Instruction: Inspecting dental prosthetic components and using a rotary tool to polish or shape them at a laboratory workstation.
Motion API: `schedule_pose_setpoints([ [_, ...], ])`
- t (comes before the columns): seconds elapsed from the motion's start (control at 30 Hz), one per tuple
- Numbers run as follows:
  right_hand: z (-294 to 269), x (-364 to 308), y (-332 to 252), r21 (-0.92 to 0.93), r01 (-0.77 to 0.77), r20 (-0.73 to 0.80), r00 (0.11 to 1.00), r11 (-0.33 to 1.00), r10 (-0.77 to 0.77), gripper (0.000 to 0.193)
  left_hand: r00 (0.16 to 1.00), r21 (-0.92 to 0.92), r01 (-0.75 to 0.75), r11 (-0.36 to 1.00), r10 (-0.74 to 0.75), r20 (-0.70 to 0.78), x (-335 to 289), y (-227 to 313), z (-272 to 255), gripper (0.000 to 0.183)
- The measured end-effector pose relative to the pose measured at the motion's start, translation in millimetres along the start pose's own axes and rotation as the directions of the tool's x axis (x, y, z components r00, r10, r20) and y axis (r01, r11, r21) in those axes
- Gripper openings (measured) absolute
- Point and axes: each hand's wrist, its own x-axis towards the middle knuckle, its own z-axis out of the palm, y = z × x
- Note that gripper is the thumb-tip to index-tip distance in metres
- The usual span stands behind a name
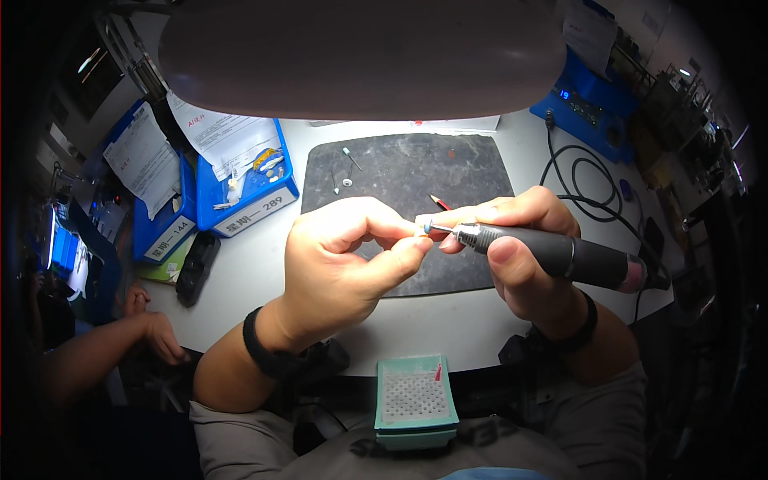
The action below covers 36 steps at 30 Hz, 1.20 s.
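While the white bench (pixel 416 330) spreads beneath the work, a rounded dark hood (pixel 360 64) hangs over its far side. A dark grey mat (pixel 400 172) lies flat on the bench, with a blue bin (pixel 289 160) holding paper sheets (pixel 224 128) to its left. A teal tray (pixel 414 438) with a perforated insert sits before the person's torso, past the bench's near edge. Above the mat, the left hand (pixel 340 256) meets the right hand (pixel 516 268). The right grip is wrapped around a black rotary handpiece (pixel 596 264), its nose pointing left. On the mat lie a red-and-black pencil (pixel 440 203), partly hidden by the right hand, and several loose shanked bits (pixel 354 160) near the far left corner. The handpiece's bluish bit (pixel 428 227) reaches the left fingertips; that grip is pinched together on a tiny pale piece (pixel 420 232), mostly hidden.
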Motion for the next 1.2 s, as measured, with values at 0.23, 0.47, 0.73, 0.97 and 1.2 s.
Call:
schedule_pose_setpoints([
  [0.23, 0.6, -1.4, -0.1, 0.010, 0.001, 0.004, 1.000, 1.000, -0.001, 0.021, 1.000, 0.011, 0.019, 1.000, -0.019, 0.000, -0.2, 1.9, 0.1, 0.007],
  [0.47, 0.0, -1.5, 0.7, 0.001, 0.021, 0.010, 1.000, 1.000, -0.021, 0.021, 1.000, 0.033, 0.013, 0.999, -0.013, 0.006, -0.3, 3.4, 0.1, 0.007],
  [0.73, -0.1, -1.2, 2.1, -0.023, 0.032, 0.013, 0.999, 0.999, -0.031, 0.021, 0.998, 0.034, 0.059, 0.998, -0.060, 0.009, 0.6, 5.2, -0.4, 0.006],
  [0.97, -2.1, -0.9, 2.8, 0.028, 0.032, 0.021, 0.999, 0.999, -0.033, 0.022, 0.998, 0.000, 0.064, 0.998, -0.064, 0.014, 0.4, 1.8, 1.5, 0.006],
  [1.2, -2.5, -1.6, -0.1, -0.041, 0.060, 0.018, 0.998, 0.997, -0.059, 0.024, 0.992, -0.124, 0.108, 0.986, -0.116, -0.055, -1.5, -4.6, 3.9, 0.008],
])
